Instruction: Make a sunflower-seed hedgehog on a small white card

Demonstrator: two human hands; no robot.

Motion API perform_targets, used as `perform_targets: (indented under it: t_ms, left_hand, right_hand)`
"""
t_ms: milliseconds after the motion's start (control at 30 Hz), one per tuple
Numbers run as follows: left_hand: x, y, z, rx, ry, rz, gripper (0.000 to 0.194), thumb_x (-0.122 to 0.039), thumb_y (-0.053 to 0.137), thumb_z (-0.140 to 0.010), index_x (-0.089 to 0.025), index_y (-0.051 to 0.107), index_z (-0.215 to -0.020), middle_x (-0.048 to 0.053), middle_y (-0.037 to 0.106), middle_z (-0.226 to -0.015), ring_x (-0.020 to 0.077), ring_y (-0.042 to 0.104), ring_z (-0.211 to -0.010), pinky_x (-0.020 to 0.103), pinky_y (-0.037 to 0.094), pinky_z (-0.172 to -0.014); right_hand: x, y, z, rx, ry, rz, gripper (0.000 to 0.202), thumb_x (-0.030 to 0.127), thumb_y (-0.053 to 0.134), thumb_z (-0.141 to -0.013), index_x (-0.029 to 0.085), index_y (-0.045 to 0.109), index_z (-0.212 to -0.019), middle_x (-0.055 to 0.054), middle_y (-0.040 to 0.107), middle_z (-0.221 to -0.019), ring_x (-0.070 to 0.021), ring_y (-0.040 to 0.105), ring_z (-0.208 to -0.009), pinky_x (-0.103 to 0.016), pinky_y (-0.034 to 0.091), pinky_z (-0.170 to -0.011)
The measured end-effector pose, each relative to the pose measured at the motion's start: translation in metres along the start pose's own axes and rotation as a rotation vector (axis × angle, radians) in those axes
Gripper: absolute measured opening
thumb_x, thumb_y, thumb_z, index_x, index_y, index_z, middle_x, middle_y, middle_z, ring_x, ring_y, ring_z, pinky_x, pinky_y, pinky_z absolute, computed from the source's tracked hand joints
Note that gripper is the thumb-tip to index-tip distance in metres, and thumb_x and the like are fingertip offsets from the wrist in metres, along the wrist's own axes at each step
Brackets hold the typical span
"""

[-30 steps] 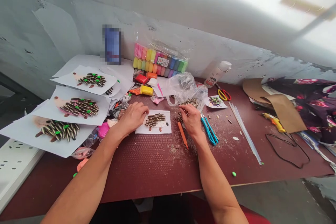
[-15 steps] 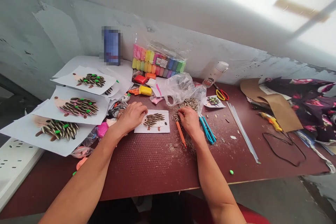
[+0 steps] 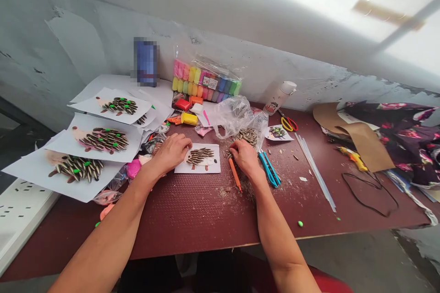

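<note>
A small white card (image 3: 211,169) lies on the dark red table, bearing a hedgehog shape with striped sunflower seeds (image 3: 199,156) as spines. My left hand (image 3: 173,152) rests at the card's left edge, fingers loosely bent and reaching onto it; nothing shows in its grasp. Right of the card, my right hand (image 3: 244,158) has its fingers together among loose seeds, beside the seed pile (image 3: 248,135). Whatever its fingertips pinch is too small to make out. An orange pen-like tool (image 3: 235,176) lies just below that hand, and a teal-handled cutting tool (image 3: 270,169) lies to its right.
Sheets with larger seed hedgehogs (image 3: 99,139) are stacked at left. Behind are a bag of coloured clay (image 3: 206,80), a crumpled plastic bag (image 3: 230,112) and a white bottle (image 3: 280,98). Scissors (image 3: 288,123), clear sticks (image 3: 316,171) and a yellow glue gun (image 3: 355,159) lie rightward.
The whole view has shifted slightly. My right hand's fingers have moved a little toward the loose seeds at the card's side; my left hand keeps its place by the card.
</note>
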State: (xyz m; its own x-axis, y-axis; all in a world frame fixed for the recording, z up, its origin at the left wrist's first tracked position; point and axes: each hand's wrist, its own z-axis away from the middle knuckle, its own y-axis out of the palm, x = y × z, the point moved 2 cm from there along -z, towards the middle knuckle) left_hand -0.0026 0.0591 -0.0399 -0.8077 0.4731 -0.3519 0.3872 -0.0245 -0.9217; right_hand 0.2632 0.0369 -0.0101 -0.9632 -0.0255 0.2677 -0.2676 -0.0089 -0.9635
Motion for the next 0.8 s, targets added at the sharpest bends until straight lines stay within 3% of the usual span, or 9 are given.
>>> perform_targets:
  t_ms: [200,467,633,800]
  left_hand:
    - [-0.001,-0.001,0.0,0.005,-0.012,0.025,0.025,-0.012,0.049,-0.09,-0.022,0.072,-0.09,0.008,0.068,-0.092,0.0245,0.057,-0.092,0.037,0.044,-0.081]
    - [-0.001,-0.002,0.001,0.019,-0.022,0.04,0.026,-0.015,0.048,-0.091,-0.021,0.072,-0.091,0.008,0.068,-0.093,0.0252,0.058,-0.092,0.038,0.045,-0.083]
    - [-0.001,-0.002,0.001,0.023,-0.023,0.035,0.025,-0.015,0.048,-0.089,-0.022,0.072,-0.091,0.008,0.068,-0.093,0.0255,0.058,-0.092,0.038,0.046,-0.083]
    - [-0.002,-0.003,0.0,0.028,-0.031,0.017,0.026,-0.015,0.048,-0.09,-0.021,0.073,-0.092,0.009,0.068,-0.094,0.0256,0.059,-0.094,0.037,0.046,-0.083]
  right_hand:
    - [-0.001,-0.001,0.0,-0.024,-0.031,-0.066,0.008,0.016,0.064,-0.091,0.019,0.07,-0.087,-0.005,0.068,-0.095,-0.0175,0.059,-0.085,-0.026,0.039,-0.073]
    - [0.002,0.002,0.0,-0.155,-0.121,-0.428,0.013,0.016,0.063,-0.088,0.02,0.075,-0.085,-0.002,0.072,-0.084,-0.0163,0.06,-0.075,-0.027,0.042,-0.073]
    - [0.016,0.008,0.006,-0.055,-0.211,-0.596,0.017,0.016,0.062,-0.087,0.022,0.078,-0.09,-0.001,0.074,-0.083,-0.0158,0.062,-0.073,-0.027,0.045,-0.073]
    - [0.031,0.01,0.012,0.007,-0.316,-0.51,0.014,0.01,0.064,-0.088,0.02,0.074,-0.086,-0.001,0.071,-0.084,-0.0145,0.061,-0.075,-0.025,0.043,-0.074]
